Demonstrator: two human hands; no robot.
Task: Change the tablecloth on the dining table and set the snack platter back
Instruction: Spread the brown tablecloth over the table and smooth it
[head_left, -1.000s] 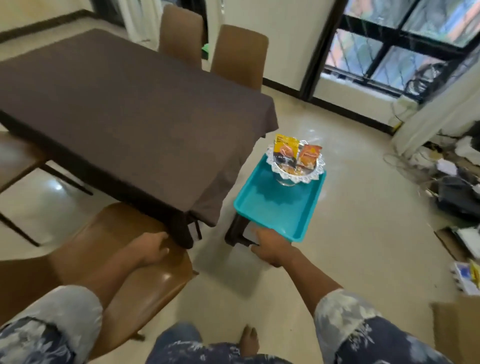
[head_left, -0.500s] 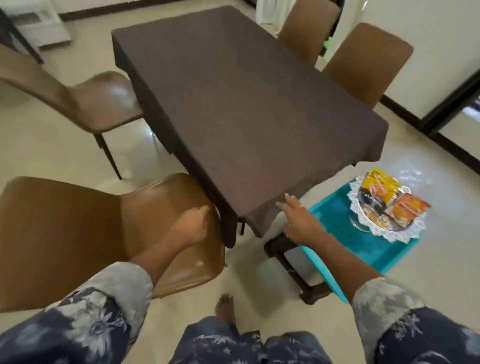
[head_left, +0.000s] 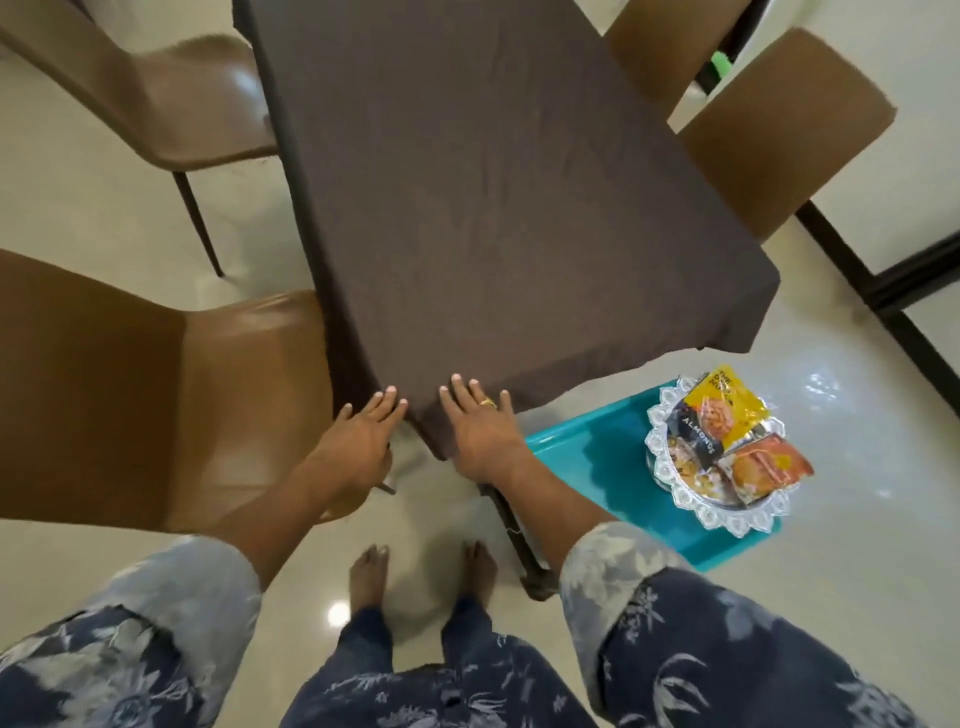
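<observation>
Tablecloth (head_left: 493, 208): dark brown, covers the whole table top, upper middle of the frame, a few wrinkles.
Left hand (head_left: 358, 441): fingers straight, flat against the near corner, gripping nothing.
Right hand (head_left: 480, 431): same deal, flat on the cloth just beside it.
Snack platter (head_left: 722, 452): lower right, sitting on a teal tray (head_left: 587, 457) near that corner.
Risk: tug the cloth that way and I reckon the hem sweeps the platter and tips the packets.

Brown chair (head_left: 156, 405) at near left, second chair (head_left: 171, 104) beyond it, teal tray (head_left: 587, 467), glossy cream floor (head_left: 857, 545)
</observation>
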